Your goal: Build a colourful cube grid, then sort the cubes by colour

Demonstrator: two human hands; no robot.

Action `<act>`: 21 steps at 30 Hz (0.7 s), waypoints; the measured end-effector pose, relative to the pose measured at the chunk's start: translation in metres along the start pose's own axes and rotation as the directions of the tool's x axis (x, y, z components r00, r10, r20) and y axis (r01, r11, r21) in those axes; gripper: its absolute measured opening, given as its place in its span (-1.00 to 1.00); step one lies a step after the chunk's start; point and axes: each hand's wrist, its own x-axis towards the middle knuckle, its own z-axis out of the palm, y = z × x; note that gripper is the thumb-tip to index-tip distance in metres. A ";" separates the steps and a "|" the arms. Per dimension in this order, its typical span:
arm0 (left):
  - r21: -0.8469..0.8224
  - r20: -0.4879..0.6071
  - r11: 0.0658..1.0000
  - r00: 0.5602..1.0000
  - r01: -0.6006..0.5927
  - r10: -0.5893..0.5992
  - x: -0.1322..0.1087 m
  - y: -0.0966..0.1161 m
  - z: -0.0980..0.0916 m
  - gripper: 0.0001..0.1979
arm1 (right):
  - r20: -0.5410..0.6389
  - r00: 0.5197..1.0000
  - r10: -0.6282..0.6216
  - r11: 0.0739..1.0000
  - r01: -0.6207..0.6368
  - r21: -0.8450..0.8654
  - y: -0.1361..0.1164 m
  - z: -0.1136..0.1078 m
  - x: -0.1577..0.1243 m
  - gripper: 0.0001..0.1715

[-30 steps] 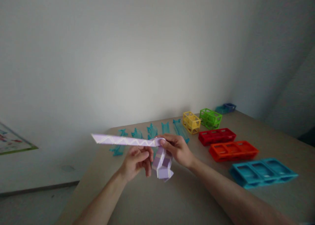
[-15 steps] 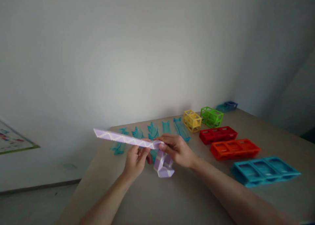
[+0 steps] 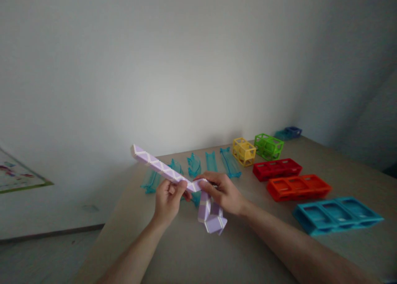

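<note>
A lilac and white snake puzzle (image 3: 158,165) is held above the table by both hands. Its long straight arm slants up to the left, while several segments fold into a loop below the right hand. My left hand (image 3: 169,199) pinches the straight arm near its lower end between thumb and fingers. At the bend, my right hand (image 3: 221,191) grips a segment, thumb on the near side; its other fingertips are partly hidden. Behind the hands lie clear blue track pieces (image 3: 211,162), one of them partly covered by the left hand.
On the table (image 3: 173,251), a yellow frame block (image 3: 244,151) and a green one (image 3: 268,146) stand toward the wall. Red (image 3: 277,169), orange (image 3: 298,187) and blue (image 3: 337,215) three-part frames lie at the right. A dark blue piece (image 3: 293,131) sits at the far corner.
The puzzle's straight arm has tilted up at its left end, making a sharper bend between the hands. The folded loop below has swung slightly right and down. Both hands keep hold.
</note>
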 end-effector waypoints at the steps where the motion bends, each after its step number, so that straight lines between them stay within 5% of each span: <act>1: -0.033 0.005 0.999 1.000 -0.001 0.001 0.000 0.000 0.000 -0.63 | 0.007 1.000 -0.006 1.000 0.006 -0.001 0.000 0.000 0.000 -0.61; 11: -0.147 -0.011 0.989 1.000 -0.028 0.027 -0.002 0.003 0.000 -0.71 | -0.040 0.998 -0.056 0.992 0.051 -0.114 -0.002 0.002 -0.003 -0.66; 21: -0.362 -0.184 0.930 0.983 -0.058 -0.010 0.005 -0.009 0.005 -0.80 | -0.163 0.986 -0.023 0.993 0.004 -0.115 0.003 0.006 -0.003 -0.67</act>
